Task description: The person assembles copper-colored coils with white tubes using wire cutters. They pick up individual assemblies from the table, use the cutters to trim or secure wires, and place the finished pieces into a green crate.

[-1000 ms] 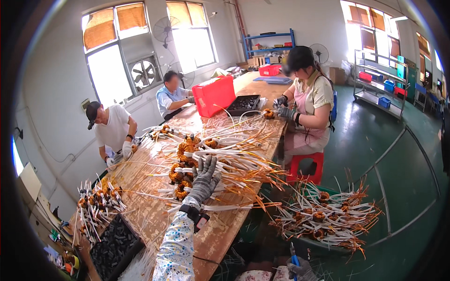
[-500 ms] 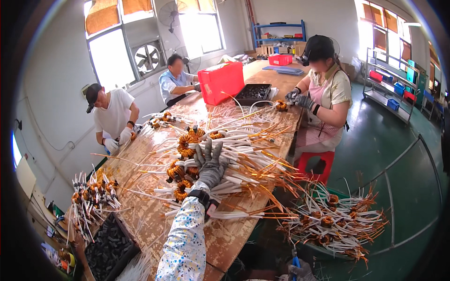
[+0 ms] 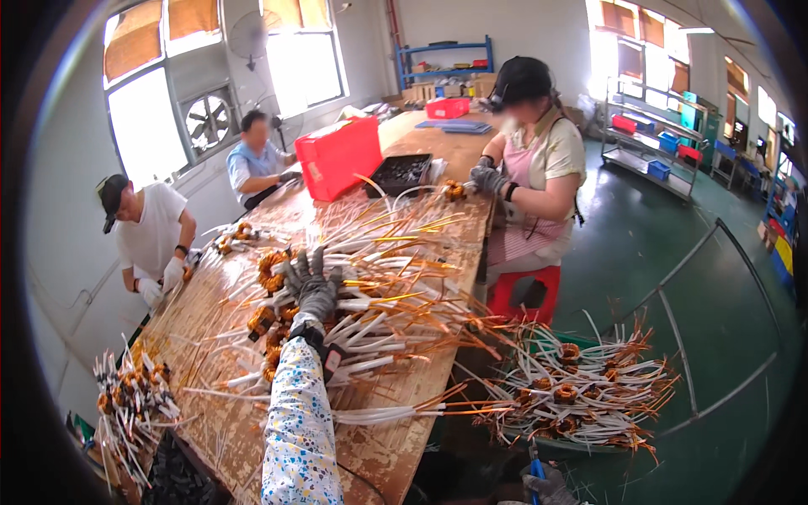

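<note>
My left hand (image 3: 311, 286), in a grey glove, lies palm down with fingers spread on a pile of copper-wound ring coils (image 3: 262, 321) with white-sleeved leads (image 3: 379, 341). The bare copper ends of these leads point mostly right, toward the table edge. At the lower edge, my gloved right hand (image 3: 549, 486) is closed round blue-handled pliers (image 3: 536, 465), partly cut off by the picture. Just beyond the pliers sits a green tub (image 3: 547, 337) heaped with more coils (image 3: 566, 393), their leads sticking out all round.
The worn wooden table (image 3: 370, 446) carries another coil bundle (image 3: 135, 387) at left and a bin of black pieces (image 3: 172, 471) at near left. Farther off stand a red crate (image 3: 341, 160) and a black tray (image 3: 400, 174). Three co-workers sit round the table. A metal rail (image 3: 673, 353) stands right.
The view has turned to the right, so the table and people appear farther left. My left hand still rests spread on the coils; my right hand still holds the pliers.
</note>
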`<state>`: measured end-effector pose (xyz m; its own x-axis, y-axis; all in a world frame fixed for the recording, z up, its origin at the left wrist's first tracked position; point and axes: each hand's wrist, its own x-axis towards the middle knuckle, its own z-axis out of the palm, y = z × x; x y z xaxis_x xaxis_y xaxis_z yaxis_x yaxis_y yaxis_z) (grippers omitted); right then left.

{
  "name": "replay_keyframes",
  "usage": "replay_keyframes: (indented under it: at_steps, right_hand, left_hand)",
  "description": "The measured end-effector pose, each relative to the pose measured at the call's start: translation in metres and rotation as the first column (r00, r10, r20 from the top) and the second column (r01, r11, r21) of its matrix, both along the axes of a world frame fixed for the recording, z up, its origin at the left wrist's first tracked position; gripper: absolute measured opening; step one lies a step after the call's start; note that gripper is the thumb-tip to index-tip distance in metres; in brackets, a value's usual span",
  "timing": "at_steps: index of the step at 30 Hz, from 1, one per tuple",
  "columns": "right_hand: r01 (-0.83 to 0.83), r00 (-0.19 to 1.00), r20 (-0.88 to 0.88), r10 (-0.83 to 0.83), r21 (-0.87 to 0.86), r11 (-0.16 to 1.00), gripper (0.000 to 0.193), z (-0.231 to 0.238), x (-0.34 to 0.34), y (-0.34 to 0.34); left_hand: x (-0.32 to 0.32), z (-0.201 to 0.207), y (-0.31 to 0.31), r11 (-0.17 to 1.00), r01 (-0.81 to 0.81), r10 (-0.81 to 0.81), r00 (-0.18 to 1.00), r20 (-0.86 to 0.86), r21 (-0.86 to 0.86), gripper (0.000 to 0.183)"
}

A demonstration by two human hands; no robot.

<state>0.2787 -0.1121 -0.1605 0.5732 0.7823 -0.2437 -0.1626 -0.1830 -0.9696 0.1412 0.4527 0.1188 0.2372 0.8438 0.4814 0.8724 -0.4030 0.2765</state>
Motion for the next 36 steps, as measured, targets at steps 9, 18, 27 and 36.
replay_keyframes:
  at_steps: [9,18,27,36]
  right_hand:
    - [0.23,0.973,-0.075,-0.22,0.179,0.957,0.02,0.112,-0.027,0.003]
    - [0.066,0.936,-0.352,-0.002,0.169,0.983,0.035,0.143,-0.041,-0.014]
    - [0.114,0.955,-0.281,-0.093,0.059,0.992,0.018,0.157,-0.032,-0.025]
    - [0.239,0.915,0.391,-0.098,-0.331,0.913,0.029,0.047,0.08,-0.026]
  left_hand:
    - [-0.004,0.001,-0.037,0.991,0.057,-0.068,0.994,-0.085,-0.122,0.056]
    - [-0.034,0.003,-0.164,0.874,0.437,-0.485,0.804,-0.343,-0.212,0.072]
    - [-0.091,-0.01,-0.202,0.831,0.555,-0.541,0.785,-0.301,-0.045,0.085]
    - [-0.082,-0.048,-0.303,0.6,0.67,-0.8,0.491,-0.345,-0.438,0.08]
